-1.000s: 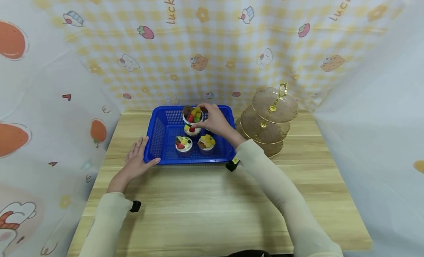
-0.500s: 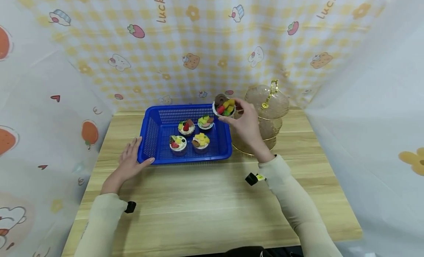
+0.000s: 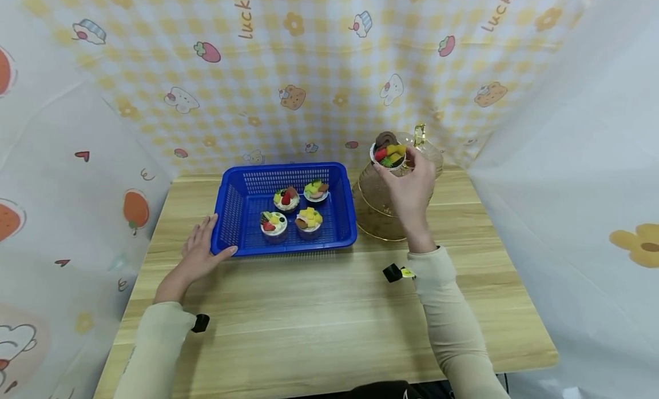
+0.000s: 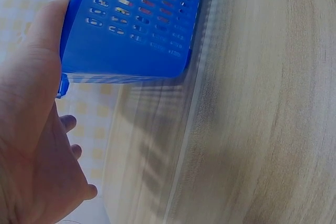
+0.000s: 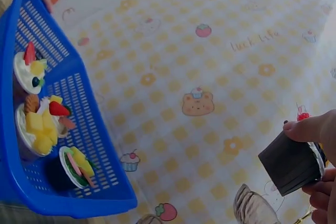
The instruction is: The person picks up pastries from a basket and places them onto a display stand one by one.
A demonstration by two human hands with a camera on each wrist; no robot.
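Observation:
My right hand (image 3: 415, 187) pinches a toy cupcake (image 3: 388, 153) between thumb and fingers. The cupcake has a dark wrapper, a brown swirl and red, yellow and green fruit on top; in the right wrist view its wrapper (image 5: 289, 165) is tilted. It is held in the air in front of the tiered stand (image 3: 378, 196), hiding part of the clear upper plate. My left hand (image 3: 199, 251) rests at the left front corner of the blue basket (image 3: 288, 249), thumb on the rim and fingers fairly straight along the outer side.
Several fruit-topped cupcakes, among them one with mango cubes (image 3: 309, 220), stand in the basket. The stand has gold-edged plates and a gold handle (image 3: 419, 134). A checked curtain (image 3: 329, 62) hangs behind the wooden table (image 3: 298, 313).
The right hand has carried the cupcake up out of the basket and rightward to the stand. The left hand has kept its place at the basket corner. The head view has shifted slightly.

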